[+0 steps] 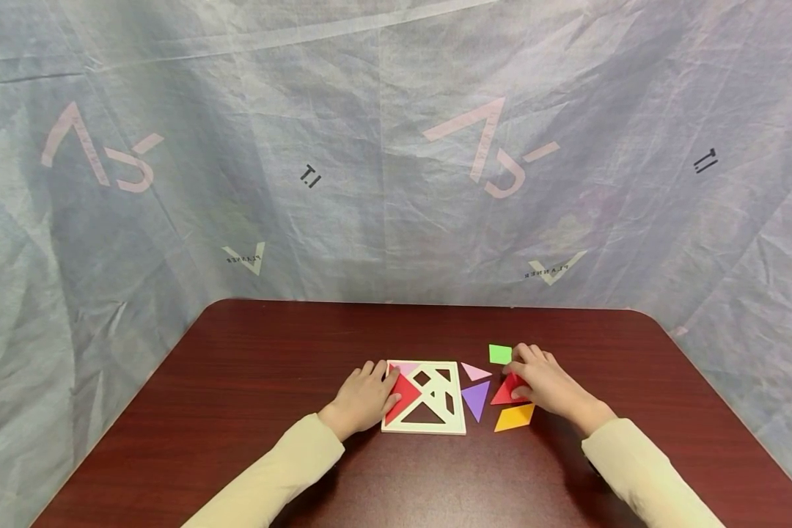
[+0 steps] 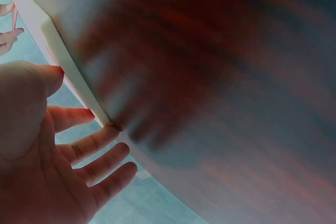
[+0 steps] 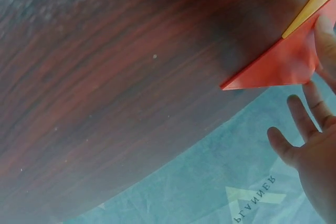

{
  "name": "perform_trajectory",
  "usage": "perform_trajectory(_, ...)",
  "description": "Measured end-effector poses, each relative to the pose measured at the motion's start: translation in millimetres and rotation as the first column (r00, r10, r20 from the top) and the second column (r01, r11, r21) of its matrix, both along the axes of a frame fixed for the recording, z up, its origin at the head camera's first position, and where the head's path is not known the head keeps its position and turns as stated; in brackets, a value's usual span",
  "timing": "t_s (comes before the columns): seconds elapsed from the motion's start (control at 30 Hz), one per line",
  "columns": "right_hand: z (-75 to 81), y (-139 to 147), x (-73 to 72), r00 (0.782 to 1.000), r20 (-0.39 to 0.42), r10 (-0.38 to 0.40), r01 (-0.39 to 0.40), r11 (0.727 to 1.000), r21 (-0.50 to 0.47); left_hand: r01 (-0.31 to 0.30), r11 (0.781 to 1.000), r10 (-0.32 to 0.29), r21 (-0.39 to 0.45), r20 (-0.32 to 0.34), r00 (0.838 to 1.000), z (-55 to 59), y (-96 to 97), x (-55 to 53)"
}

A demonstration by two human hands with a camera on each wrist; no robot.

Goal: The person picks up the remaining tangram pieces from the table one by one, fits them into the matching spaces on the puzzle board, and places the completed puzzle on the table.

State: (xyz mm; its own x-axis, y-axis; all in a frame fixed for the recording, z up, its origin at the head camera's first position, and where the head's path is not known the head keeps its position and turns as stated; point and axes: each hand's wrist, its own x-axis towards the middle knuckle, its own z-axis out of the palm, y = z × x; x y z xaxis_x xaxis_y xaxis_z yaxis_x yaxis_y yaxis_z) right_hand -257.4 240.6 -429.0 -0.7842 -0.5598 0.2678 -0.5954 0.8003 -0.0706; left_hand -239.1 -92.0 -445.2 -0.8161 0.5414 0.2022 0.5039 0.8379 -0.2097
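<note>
A white tangram tray (image 1: 458, 425) lies on the table with a large red triangle (image 1: 405, 396) and a pink piece (image 1: 405, 367) set in its left side. My left hand (image 1: 363, 400) rests at the tray's left edge, its thumb and fingertips touching the rim and fingers loosely spread. In the left wrist view the fingertips meet the tray's side (image 2: 73, 66). To the right of the tray my right hand (image 1: 548, 381) pinches a second large red triangle (image 3: 281, 66) between thumb and finger. The other fingers hang free of it.
Loose tangram pieces surround the right hand: a green one (image 1: 499, 354) behind, a pink triangle (image 1: 476, 372) and a purple triangle (image 1: 476, 400) beside the tray, and an orange parallelogram (image 1: 514, 418) in front. A grey cloth (image 1: 383, 220) hangs behind the dark red table (image 1: 290, 330).
</note>
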Motion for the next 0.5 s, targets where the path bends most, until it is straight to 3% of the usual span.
perform_trajectory(0.5, 1.7, 1.7, 1.8, 0.998, -0.057, 0.0, 0.001, 1.0, 0.016, -0.007, 1.0, 0.007, -0.008, 0.012, 1.0, -0.8, 0.2, -1.8)
